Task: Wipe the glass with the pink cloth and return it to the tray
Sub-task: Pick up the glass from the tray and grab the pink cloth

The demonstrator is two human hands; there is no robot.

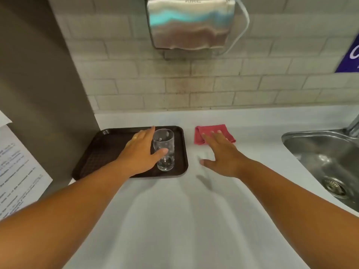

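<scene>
A clear drinking glass (pixel 164 150) stands upright on the right part of a dark brown tray (pixel 101 154) on the white counter. My left hand (pixel 140 152) is spread open around the glass's left side, thumb in front of it and fingers behind, not closed on it. A folded pink cloth (pixel 209 131) lies flat on the counter to the right of the tray. My right hand (pixel 221 152) hovers open over the cloth's near edge, with the fingertips above the fabric and the thumb stretched out left.
A steel sink (pixel 326 162) with a drain is set into the counter at right, its tap at the far right edge. A metal hand dryer (pixel 189 22) hangs on the tiled wall above. A grey panel and printed papers (pixel 17 169) stand at left.
</scene>
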